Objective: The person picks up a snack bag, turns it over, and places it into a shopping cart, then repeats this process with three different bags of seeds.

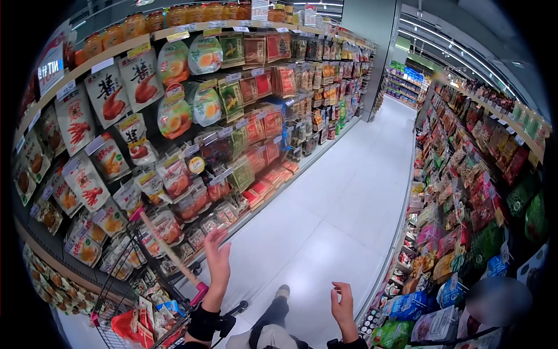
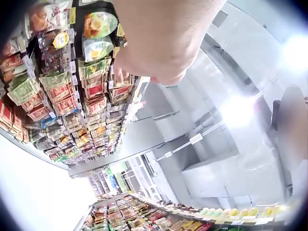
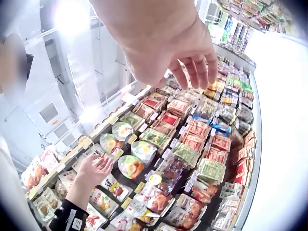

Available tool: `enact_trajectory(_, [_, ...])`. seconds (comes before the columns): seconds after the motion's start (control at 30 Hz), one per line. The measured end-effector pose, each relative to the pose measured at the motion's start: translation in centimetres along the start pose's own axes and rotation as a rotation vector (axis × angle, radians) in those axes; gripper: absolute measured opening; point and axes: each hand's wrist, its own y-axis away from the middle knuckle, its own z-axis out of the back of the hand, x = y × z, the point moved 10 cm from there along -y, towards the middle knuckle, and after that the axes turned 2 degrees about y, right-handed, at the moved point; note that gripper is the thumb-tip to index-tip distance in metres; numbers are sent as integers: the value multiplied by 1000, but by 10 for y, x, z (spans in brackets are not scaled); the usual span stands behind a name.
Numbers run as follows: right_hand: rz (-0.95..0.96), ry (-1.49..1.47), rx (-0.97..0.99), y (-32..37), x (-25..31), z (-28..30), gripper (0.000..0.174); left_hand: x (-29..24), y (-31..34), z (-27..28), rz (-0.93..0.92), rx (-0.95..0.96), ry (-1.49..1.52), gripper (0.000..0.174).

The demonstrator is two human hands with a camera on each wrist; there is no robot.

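Note:
My left hand (image 1: 217,256) is raised beside a shopping cart, its fingers loosely bent and holding nothing. Close by stands the cart's handle bar (image 1: 168,249), light-coloured with pink ends; the hand is to the right of it. In the wire cart (image 1: 104,317) lie a red bag (image 1: 127,327) and several small packets. Lower right in the head view, my right hand (image 1: 342,302) hangs in the air over the aisle with relaxed fingers and nothing in them. The right wrist view shows the right hand (image 3: 185,57) with fingers drooping, and the left hand (image 3: 95,169) in front of the shelf packets.
Along the left runs a shelf wall of hanging food pouches (image 1: 107,96), with orange jars (image 1: 135,25) on top. Another packed shelf (image 1: 459,203) lines the right side. Between them the white floor (image 1: 325,215) leads to a far shelf (image 1: 407,78). A grey pillar (image 1: 372,58) rises beyond the left shelf.

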Motion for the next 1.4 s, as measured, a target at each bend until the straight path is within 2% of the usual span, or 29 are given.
enact_trajectory(0.1, [-23,-4,-48,-48,-24,13,19,47,-37,-41,105,6,104,45])
enact_trajectory(0.13, [-39,-7,-61,-67,-30,16,19,64,-51,-55,68,53,82,40])
enact_trajectory(0.23, [-77,6,-101,-135,-55,20,19,100,-100,-89,112,56,139,45])
enact_trajectory(0.43, [-36,-72,-111,-268,-54,14,21,147,-183,-113,139,11,85,42])
enact_trajectory(0.53, [-45,-139,-111,-303,-53,3,22,178,-208,-119,215,-8,66,41])
enact_trajectory(0.77, [-126,-349,-102,-372,-120,-32,19,197,-264,-163,153,-62,-1,42])
enact_trajectory(0.93, [-98,-396,-79,-444,-152,-45,16,216,-299,-241,126,-4,-4,40])
enact_trajectory(1.03, [-87,-380,-27,-500,-177,-48,15,254,-317,-292,95,48,7,39])
enact_trajectory(1.1, [-101,-356,54,-539,-199,-48,18,275,-328,-333,143,61,-31,38])
enact_trajectory(1.2, [-105,-303,130,-600,-227,-32,20,308,-352,-399,134,83,-73,35])
enact_trajectory(1.4, [-98,-309,86,-713,-290,16,25,342,-403,-516,161,130,13,37])
